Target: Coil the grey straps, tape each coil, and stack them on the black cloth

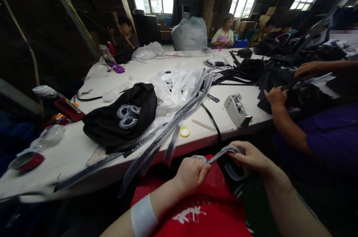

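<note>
My left hand (190,173) is closed around one part of a strap wrapped in clear plastic (219,154), above my red apron (207,207). My right hand (250,155) pinches the same strap further along, and a loop of it hangs below the fingers. Between the hands the strap looks twisted. On the table ahead lie long plastic-wrapped dark straps (179,116), their ends hanging over the front edge. Coiled straps (128,116) rest on a black cloth bag (148,103) to the left.
On the white table (112,76) are a tape dispenser (237,110), a yellow ring (184,131), a flat strip (203,125) and crumpled white plastic (179,84). A red bottle (65,106) leans at left. At right, a co-worker's hands (276,97) handle black fabric (265,99).
</note>
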Motion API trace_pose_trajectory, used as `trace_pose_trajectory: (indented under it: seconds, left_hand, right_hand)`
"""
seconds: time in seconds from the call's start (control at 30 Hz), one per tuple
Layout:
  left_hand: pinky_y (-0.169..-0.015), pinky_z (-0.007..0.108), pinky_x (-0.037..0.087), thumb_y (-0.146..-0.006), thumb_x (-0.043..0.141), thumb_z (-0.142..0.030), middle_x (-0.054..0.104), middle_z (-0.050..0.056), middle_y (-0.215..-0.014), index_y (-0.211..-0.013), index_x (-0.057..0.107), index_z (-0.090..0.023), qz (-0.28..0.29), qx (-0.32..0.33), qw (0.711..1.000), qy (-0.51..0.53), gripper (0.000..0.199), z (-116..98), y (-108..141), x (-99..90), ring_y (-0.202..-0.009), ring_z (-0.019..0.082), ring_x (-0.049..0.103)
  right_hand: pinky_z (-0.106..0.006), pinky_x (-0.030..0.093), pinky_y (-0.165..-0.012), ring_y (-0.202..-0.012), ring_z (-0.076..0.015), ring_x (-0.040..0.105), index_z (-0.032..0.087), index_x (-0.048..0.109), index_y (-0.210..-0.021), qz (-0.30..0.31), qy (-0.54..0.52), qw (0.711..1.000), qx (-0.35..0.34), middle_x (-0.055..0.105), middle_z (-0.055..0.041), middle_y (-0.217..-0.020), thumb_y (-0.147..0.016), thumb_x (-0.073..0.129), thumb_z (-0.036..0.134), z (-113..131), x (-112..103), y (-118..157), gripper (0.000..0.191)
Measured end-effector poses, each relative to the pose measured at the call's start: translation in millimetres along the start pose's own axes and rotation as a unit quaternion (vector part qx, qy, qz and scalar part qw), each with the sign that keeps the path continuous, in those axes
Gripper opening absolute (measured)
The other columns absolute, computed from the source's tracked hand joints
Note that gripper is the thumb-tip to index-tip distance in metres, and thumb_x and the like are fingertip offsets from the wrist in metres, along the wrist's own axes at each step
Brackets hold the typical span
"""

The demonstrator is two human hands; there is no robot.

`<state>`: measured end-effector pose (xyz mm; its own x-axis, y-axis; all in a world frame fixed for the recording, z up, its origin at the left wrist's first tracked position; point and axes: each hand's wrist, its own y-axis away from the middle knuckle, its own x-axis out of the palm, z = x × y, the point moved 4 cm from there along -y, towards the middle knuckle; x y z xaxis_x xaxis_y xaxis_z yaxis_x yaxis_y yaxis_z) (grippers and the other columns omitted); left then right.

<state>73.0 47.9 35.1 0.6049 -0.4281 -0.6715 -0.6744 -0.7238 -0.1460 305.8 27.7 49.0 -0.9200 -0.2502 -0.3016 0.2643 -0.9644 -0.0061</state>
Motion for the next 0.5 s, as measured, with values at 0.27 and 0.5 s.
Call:
trace_pose_trajectory:
  seconds: [0.27, 0.5]
  left_hand:
    - [-0.054, 0.025, 0.047, -0.089, 0.048, -0.065, 0.042, -0.005, -0.049, -0.096, 0.065, -0.011, -0.023, -0.173, 0.776, 0.606, 0.057, -31, -14, -9.2, -0.046, 0.012, 0.051]
    - [-0.091, 0.050, 0.053, -0.074, 0.072, -0.056, 0.066, 0.012, -0.101, -0.104, 0.069, -0.028, -0.091, -0.131, 0.960, 0.231, 0.041, 10, -21, -31.4, -0.106, 0.036, 0.059]
  right_hand:
    - [-0.028, 0.049, -0.079, -0.084, -0.0180, 0.061, 0.015, 0.065, -0.096, 0.075, -0.001, 0.997, -0.020, 0.067, -0.0053, -0.091, -0.092, 0.046, 0.028, -1, 101, -10, 0.023]
    - [-0.017, 0.028, -0.047, -0.051, -0.0046, 0.035, 0.013, 0.059, -0.068, 0.225, -0.153, 0.959, 0.083, 0.042, 0.0047, -0.061, -0.082, 0.064, 0.033, -6, 67, 6, 0.025]
